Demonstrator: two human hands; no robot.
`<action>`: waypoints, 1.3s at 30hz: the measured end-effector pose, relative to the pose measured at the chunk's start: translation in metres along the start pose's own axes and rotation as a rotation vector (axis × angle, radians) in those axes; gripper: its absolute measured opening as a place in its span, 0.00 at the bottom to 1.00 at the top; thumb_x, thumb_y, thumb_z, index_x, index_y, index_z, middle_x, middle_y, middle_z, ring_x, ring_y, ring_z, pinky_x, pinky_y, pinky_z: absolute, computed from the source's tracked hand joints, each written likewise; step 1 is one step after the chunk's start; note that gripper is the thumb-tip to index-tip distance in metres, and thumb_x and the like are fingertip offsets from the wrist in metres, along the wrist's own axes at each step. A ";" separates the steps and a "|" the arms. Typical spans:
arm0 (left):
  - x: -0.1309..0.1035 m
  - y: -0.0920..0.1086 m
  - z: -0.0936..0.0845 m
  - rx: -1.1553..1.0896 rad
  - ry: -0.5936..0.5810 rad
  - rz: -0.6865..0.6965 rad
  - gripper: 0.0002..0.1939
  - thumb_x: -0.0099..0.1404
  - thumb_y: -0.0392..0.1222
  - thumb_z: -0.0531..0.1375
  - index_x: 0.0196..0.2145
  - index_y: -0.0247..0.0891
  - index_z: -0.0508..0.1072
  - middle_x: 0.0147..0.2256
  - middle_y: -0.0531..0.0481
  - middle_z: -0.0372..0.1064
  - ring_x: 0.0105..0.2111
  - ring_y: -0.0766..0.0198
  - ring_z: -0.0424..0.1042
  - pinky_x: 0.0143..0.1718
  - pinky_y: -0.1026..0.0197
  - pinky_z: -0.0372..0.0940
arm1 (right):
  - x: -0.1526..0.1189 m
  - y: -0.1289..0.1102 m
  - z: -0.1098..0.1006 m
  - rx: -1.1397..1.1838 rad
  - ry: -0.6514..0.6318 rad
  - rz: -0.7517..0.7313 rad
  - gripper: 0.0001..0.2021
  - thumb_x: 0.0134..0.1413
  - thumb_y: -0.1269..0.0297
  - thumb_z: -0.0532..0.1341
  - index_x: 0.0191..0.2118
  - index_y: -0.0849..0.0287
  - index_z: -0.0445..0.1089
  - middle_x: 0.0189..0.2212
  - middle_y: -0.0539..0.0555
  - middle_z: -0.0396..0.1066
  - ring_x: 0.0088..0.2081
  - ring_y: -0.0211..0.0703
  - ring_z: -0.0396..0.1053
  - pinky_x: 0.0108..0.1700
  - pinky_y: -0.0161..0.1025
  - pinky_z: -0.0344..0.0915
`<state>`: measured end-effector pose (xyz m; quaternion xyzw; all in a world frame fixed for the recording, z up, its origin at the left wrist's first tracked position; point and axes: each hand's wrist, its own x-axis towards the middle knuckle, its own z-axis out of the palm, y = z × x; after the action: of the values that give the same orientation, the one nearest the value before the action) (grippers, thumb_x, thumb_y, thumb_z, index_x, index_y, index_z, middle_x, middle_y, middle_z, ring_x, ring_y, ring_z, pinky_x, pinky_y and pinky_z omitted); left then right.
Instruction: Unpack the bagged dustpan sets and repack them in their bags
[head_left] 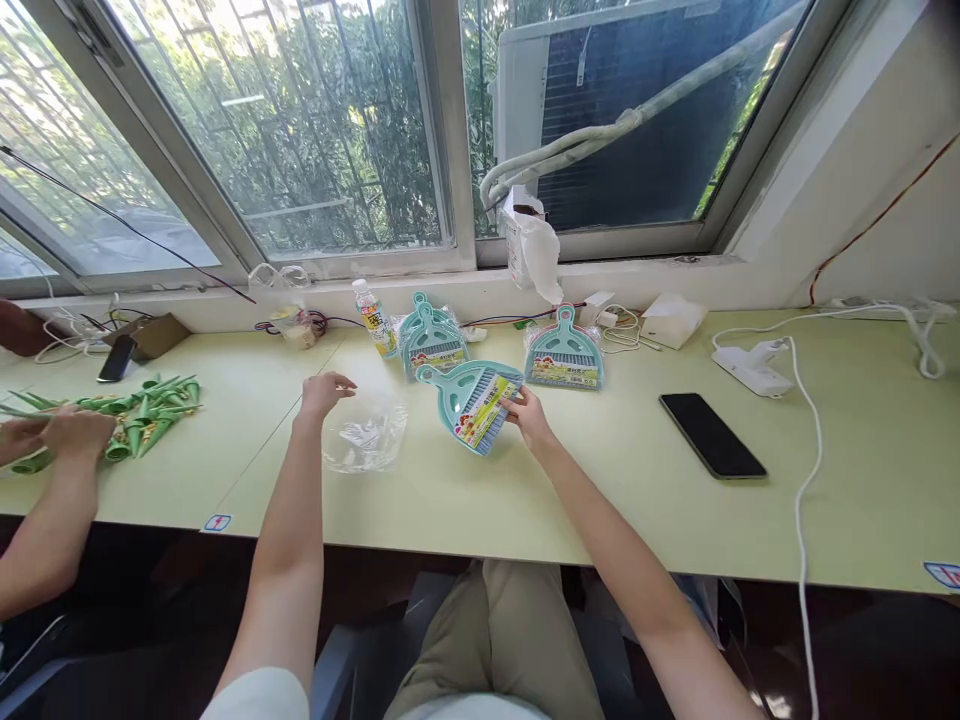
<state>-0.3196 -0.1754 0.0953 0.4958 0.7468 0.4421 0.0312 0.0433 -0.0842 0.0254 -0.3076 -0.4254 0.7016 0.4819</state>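
My right hand point(529, 416) grips a mint-green mini dustpan point(446, 393) by its lower right side, with a small bristled brush point(487, 430) and a yellow printed label on it. The set tilts, handle end to the left, just above the table. On the left, my left hand point(324, 394) has its fingers pinched together at the top edge of a clear plastic bag point(365, 440). That bag looks flat and crumpled. Behind the held set lie wrapped dustpan sets point(433, 340), and another wrapped set point(565, 350) is to their right.
A drink bottle point(375, 318) stands near the window sill. A black phone point(712, 436) and a white power strip point(752, 367) with its cable are at right. At far left, another person's hands point(75, 432) work over green cone-shaped pieces point(150, 415).
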 end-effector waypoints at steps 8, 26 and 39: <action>-0.008 0.055 0.080 -0.180 0.061 0.136 0.17 0.58 0.56 0.60 0.36 0.41 0.75 0.47 0.42 0.68 0.56 0.48 0.58 0.61 0.38 0.42 | 0.002 -0.001 -0.003 0.078 0.096 -0.099 0.22 0.37 0.60 0.69 0.41 0.57 0.67 0.35 0.52 0.75 0.35 0.43 0.74 0.40 0.44 0.73; -0.029 0.049 0.134 -0.902 0.213 -0.302 0.16 0.55 0.53 0.59 0.34 0.38 0.70 0.33 0.50 0.70 0.36 0.63 0.70 0.39 0.62 0.64 | 0.014 -0.023 -0.064 -1.225 0.060 -0.344 0.12 0.44 0.72 0.65 0.38 0.52 0.75 0.31 0.52 0.75 0.31 0.43 0.70 0.37 0.39 0.66; -0.085 0.108 0.147 -0.448 -0.182 0.138 0.20 0.66 0.54 0.50 0.46 0.39 0.70 0.34 0.49 0.72 0.32 0.63 0.69 0.34 0.63 0.61 | -0.024 -0.020 0.045 -1.499 0.199 -0.667 0.16 0.62 0.57 0.51 0.52 0.54 0.65 0.45 0.57 0.67 0.44 0.44 0.67 0.38 0.35 0.62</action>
<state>-0.1283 -0.1351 0.0470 0.5639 0.5887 0.5514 0.1772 0.0224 -0.1168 0.0639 -0.4655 -0.8050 0.0211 0.3671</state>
